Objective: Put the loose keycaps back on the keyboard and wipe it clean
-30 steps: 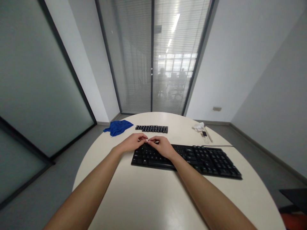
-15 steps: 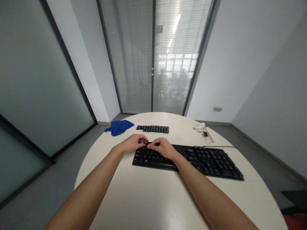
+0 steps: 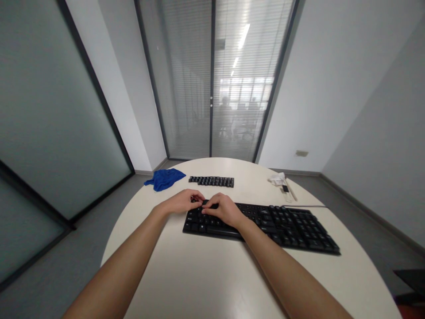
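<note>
We have both hands over the left end of a black keyboard, which stretches from the middle of the frame toward the lower right, lying on a pale round table. Our left hand rests at the keyboard's upper left corner, its fingers curled and its thumb close beneath them, leaving a narrow gap. Our right hand reaches over the keys from the right, thumb and forefinger brought near each other just beside the left fingertips. We cannot tell whether either hand grips a key, since the tips are too small and dark there. Above our hands, near the centre of the frame, black keycaps stand side by side in uneven rows, apart from the keyboard. To their left lies a crumpled blue cloth. Right of centre, by the table's far edge, we see a white crumpled piece, a small black item and a pale stick close together. A thin dark cable runs along behind the keyboard's right part.
</note>
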The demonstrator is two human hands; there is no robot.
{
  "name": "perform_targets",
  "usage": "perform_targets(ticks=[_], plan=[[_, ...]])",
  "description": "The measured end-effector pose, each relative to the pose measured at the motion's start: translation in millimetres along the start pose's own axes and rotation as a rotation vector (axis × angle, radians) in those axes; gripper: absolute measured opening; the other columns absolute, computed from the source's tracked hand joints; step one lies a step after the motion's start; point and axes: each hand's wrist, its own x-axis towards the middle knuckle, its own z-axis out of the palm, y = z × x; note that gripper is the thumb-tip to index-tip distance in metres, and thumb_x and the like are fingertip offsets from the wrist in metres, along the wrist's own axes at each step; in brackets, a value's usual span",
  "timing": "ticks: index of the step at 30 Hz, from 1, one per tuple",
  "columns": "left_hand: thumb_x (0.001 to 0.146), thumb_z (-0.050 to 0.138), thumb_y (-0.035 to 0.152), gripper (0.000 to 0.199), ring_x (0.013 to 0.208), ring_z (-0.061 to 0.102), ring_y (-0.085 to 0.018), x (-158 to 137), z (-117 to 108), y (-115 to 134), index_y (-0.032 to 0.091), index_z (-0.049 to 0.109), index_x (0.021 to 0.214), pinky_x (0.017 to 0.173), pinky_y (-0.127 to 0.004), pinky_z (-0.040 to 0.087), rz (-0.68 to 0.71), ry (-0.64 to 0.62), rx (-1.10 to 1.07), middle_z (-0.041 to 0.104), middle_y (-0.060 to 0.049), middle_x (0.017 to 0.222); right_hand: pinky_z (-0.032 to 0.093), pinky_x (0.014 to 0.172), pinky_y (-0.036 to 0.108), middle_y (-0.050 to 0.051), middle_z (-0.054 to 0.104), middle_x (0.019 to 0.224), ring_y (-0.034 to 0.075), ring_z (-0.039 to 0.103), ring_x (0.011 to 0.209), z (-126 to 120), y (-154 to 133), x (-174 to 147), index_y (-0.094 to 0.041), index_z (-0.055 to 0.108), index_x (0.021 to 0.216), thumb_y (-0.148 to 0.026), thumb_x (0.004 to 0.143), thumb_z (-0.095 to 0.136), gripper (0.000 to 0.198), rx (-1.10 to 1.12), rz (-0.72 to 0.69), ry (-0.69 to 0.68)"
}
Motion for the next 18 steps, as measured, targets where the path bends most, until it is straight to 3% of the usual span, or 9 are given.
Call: perform_targets(ticks=[11,18], plan=[[0.085,0.066,0.036,0.029,0.095,0.068,-0.022,-1.2,-1.0,-1.2,0.017,0.072,0.106,0.088,-0.033,0.051,0.013,-0.022,-0.006,0.074,-0.008,0.102,0.049,0.086,0.033,0.003,0.077,0.090,0.022,0.069,0.091,-5.3,-5.3,-0.8,-0.024,0.079,0.089,-0.025,0.078,0.073,0.013,-0.013,0.042,-0.026],[0.082,0.068,0.034,0.029,0.092,0.068,-0.022,1.1,1.5,-3.5,0.017,0.071,0.106,0.086,-0.032,0.050,-0.006,-0.030,0.016,0.074,-0.006,0.097,0.049,0.088,0.033,0.000,0.076,0.086,0.018,0.069,0.084,-3.4,-4.2,-1.4,-0.020,0.066,0.102,-0.017,0.077,0.069,0.025,0.173,0.066,-0.022]])
